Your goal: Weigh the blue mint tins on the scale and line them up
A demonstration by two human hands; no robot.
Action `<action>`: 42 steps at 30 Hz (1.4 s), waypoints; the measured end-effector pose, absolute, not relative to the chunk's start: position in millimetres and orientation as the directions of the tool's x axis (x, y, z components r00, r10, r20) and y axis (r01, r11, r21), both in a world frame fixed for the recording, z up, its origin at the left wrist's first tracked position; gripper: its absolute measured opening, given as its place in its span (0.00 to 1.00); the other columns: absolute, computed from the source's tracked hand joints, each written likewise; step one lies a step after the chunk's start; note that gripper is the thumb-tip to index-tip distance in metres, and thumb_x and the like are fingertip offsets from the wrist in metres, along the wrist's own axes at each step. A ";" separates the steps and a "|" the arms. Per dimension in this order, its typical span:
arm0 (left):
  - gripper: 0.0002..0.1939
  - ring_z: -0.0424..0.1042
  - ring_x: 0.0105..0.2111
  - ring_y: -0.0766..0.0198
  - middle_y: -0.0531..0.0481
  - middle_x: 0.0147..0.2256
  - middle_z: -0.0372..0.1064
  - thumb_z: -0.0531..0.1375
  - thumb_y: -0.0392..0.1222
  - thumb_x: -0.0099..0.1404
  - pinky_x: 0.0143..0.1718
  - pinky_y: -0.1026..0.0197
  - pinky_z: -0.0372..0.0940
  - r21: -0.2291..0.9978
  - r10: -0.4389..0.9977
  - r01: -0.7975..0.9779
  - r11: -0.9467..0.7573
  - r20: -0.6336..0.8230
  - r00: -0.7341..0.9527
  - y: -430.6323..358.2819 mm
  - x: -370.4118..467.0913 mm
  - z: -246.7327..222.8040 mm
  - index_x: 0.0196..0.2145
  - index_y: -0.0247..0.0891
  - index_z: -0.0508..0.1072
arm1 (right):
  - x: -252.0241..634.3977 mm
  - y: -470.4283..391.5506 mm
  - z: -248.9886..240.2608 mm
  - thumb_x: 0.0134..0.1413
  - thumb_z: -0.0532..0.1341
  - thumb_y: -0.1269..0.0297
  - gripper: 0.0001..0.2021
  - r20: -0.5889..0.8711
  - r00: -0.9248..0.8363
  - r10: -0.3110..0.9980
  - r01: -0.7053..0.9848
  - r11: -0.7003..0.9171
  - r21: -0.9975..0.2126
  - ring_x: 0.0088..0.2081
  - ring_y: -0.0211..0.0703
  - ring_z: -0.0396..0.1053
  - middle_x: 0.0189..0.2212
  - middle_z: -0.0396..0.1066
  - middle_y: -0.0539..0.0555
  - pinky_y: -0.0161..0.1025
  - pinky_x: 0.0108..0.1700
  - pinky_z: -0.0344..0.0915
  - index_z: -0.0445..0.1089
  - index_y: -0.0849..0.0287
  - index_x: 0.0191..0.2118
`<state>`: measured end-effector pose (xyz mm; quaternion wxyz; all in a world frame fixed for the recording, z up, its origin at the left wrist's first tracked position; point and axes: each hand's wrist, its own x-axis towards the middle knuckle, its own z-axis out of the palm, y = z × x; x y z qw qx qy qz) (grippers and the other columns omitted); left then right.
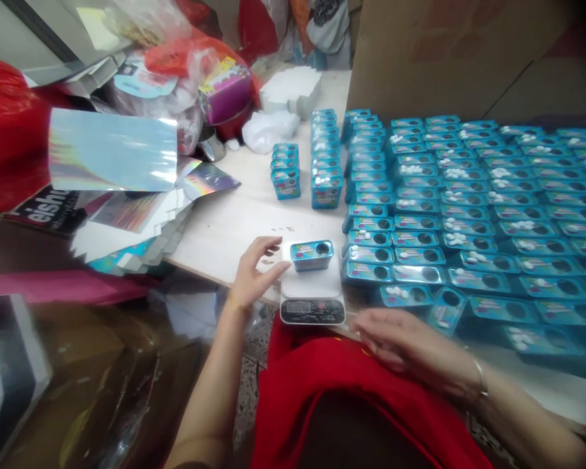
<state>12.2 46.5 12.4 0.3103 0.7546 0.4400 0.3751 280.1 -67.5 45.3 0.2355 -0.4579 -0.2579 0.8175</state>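
Observation:
A blue tin [311,255] with a round dark opening in its top stands on a small white kitchen scale [312,286]. The scale has a black display panel at its front edge. My left hand [260,270] is just left of the tin, thumb and fingers apart, with nothing between them. To the right of the scale, at the table's front edge, is my right hand [395,335], slightly blurred. Its fingers are curled together, and whatever they may hold is hidden.
Rows of similar blue tins [415,203] cover the right side, many with small white pellets on top. Shorter rows of tins [286,184] stand behind the scale. Shiny sheets [112,150], stacked cards and plastic bags crowd the left. A cardboard panel [449,58] rises behind.

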 end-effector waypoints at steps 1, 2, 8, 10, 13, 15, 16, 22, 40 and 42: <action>0.26 0.67 0.44 0.58 0.42 0.49 0.64 0.63 0.50 0.59 0.45 0.55 0.65 0.761 0.867 0.443 -0.474 0.316 0.384 50.1 18.3 16.7 0.53 0.40 0.64 | 280.2 -75.8 33.8 0.52 0.63 0.52 0.15 -0.651 -0.462 0.602 -0.132 -0.773 -0.621 0.18 0.27 0.43 0.18 0.55 0.44 0.32 0.20 0.36 0.69 0.62 0.33; 0.31 0.66 0.45 0.57 0.41 0.50 0.62 0.64 0.51 0.57 0.46 0.54 0.64 0.720 0.834 0.455 -0.524 0.326 0.446 53.8 24.3 20.2 0.55 0.40 0.62 | 280.7 -83.0 22.2 0.50 0.64 0.51 0.17 -0.675 -0.444 0.589 -0.112 -0.784 -0.610 0.18 0.27 0.43 0.17 0.54 0.44 0.32 0.20 0.35 0.69 0.62 0.33; 0.19 0.67 0.40 0.58 0.45 0.40 0.68 0.58 0.48 0.64 0.45 0.54 0.64 0.469 0.682 0.539 -0.699 0.212 0.700 90.4 37.6 21.9 0.50 0.38 0.65 | 288.8 -103.8 -24.6 0.47 0.64 0.46 0.21 -0.674 -0.395 0.624 -0.168 -0.771 -0.615 0.18 0.27 0.43 0.18 0.55 0.44 0.31 0.20 0.35 0.69 0.63 0.33; 0.18 0.67 0.39 0.59 0.45 0.40 0.68 0.58 0.47 0.64 0.43 0.56 0.64 0.408 0.718 0.605 -0.684 0.229 0.657 117.4 33.2 17.1 0.49 0.37 0.65 | 289.3 -105.1 -31.1 0.47 0.64 0.46 0.21 -0.646 -0.409 0.644 -0.205 -0.755 -0.623 0.17 0.26 0.43 0.18 0.54 0.43 0.31 0.20 0.34 0.69 0.63 0.33; 0.18 0.68 0.39 0.59 0.46 0.40 0.68 0.61 0.43 0.61 0.43 0.57 0.64 0.321 0.781 0.711 -0.625 0.260 0.568 170.2 27.6 7.9 0.48 0.37 0.66 | 287.7 -105.4 -37.5 0.47 0.63 0.46 0.21 -0.622 -0.410 0.667 -0.233 -0.736 -0.636 0.15 0.25 0.41 0.15 0.53 0.42 0.31 0.19 0.32 0.67 0.62 0.31; 0.18 0.68 0.39 0.57 0.45 0.40 0.68 0.62 0.40 0.58 0.43 0.57 0.65 0.285 0.801 0.751 -0.595 0.279 0.529 202.8 27.2 1.6 0.46 0.36 0.68 | 286.5 -105.3 -39.9 0.48 0.63 0.45 0.21 -0.613 -0.403 0.680 -0.238 -0.725 -0.647 0.14 0.25 0.40 0.14 0.52 0.42 0.31 0.18 0.31 0.66 0.62 0.30; 0.17 0.68 0.40 0.56 0.44 0.40 0.68 0.62 0.39 0.58 0.43 0.56 0.64 0.273 0.808 0.765 -0.583 0.295 0.510 215.6 28.1 -1.1 0.46 0.36 0.68 | 286.1 -105.2 -40.5 0.48 0.63 0.45 0.21 -0.608 -0.399 0.686 -0.240 -0.718 -0.653 0.14 0.25 0.40 0.14 0.52 0.41 0.31 0.18 0.31 0.65 0.61 0.30; 0.18 0.59 0.51 0.49 0.38 0.49 0.60 0.58 0.41 0.62 0.52 0.47 0.57 0.210 0.786 0.811 -0.547 0.464 0.409 235.2 56.7 -4.3 0.49 0.35 0.67 | 284.9 -102.5 -41.8 0.47 0.62 0.43 0.23 -0.573 -0.388 0.722 -0.267 -0.683 -0.680 0.14 0.24 0.39 0.14 0.50 0.41 0.31 0.17 0.31 0.61 0.60 0.27; 0.07 0.67 0.40 0.56 0.43 0.40 0.65 0.51 0.37 0.67 0.46 0.51 0.59 -0.199 0.597 0.605 -0.771 0.106 0.795 147.4 105.5 67.2 0.38 0.36 0.69 | 291.7 -107.4 -26.4 0.48 0.64 0.50 0.18 -0.600 -0.335 0.726 -0.326 -0.687 -0.649 0.16 0.25 0.46 0.18 0.61 0.46 0.31 0.19 0.34 0.62 0.62 0.27; 0.07 0.67 0.37 0.58 0.44 0.38 0.65 0.52 0.39 0.66 0.38 0.57 0.62 -0.175 0.604 0.592 -0.787 -0.014 0.797 117.8 95.9 82.0 0.36 0.35 0.69 | 292.5 -108.3 -21.7 0.48 0.64 0.54 0.16 -0.575 -0.356 0.737 -0.355 -0.676 -0.646 0.16 0.25 0.47 0.19 0.63 0.47 0.31 0.19 0.36 0.65 0.63 0.29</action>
